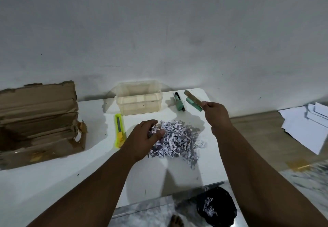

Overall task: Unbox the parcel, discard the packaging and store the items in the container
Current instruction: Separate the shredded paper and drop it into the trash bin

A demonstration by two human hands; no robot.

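My left hand curls its fingers around a clump of the shredded white paper filling heaped mid-counter. My right hand pinches a flat brown stick-shaped item above the green items, right of the clear plastic container. The torn cardboard box sits far left.
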